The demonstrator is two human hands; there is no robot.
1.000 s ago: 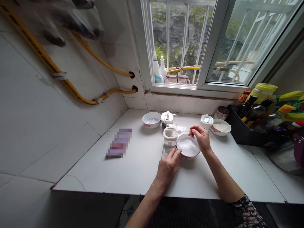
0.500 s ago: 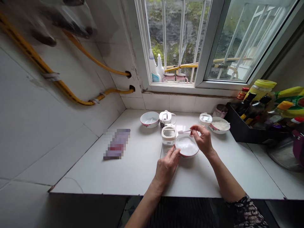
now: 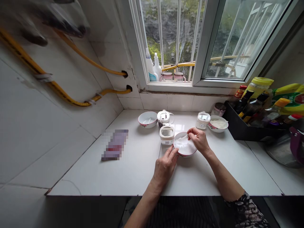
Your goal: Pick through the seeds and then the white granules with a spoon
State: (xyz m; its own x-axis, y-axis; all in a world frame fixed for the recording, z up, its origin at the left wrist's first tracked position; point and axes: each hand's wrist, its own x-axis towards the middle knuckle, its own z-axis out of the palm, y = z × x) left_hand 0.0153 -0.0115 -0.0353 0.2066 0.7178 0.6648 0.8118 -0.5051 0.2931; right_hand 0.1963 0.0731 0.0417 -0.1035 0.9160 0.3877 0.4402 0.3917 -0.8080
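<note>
My left hand (image 3: 165,167) grips the near left rim of a bowl (image 3: 188,155) with a red edge, steadying it on the counter. White granular stuff (image 3: 186,147) fills much of that bowl. Pinched in my right hand (image 3: 199,141) is a small white spoon (image 3: 182,138), its head low inside the bowl against the white stuff. A square seasoning jar (image 3: 167,135) stands just left of the bowl. Behind it is a second jar (image 3: 163,117) with dark contents and its lid apparently raised.
A bowl (image 3: 147,121) with a pale utensil stands at the back left. Further right are a lidded jar (image 3: 203,120) and a bowl of white powder (image 3: 218,124). A black box (image 3: 249,133) of bottles borders the right side. A blurred purple item (image 3: 115,145) lies left.
My right hand has lowered the spoon from above the jar-side rim into the bowl. My left hand keeps its hold on the bowl. The whole view has shifted slightly.
</note>
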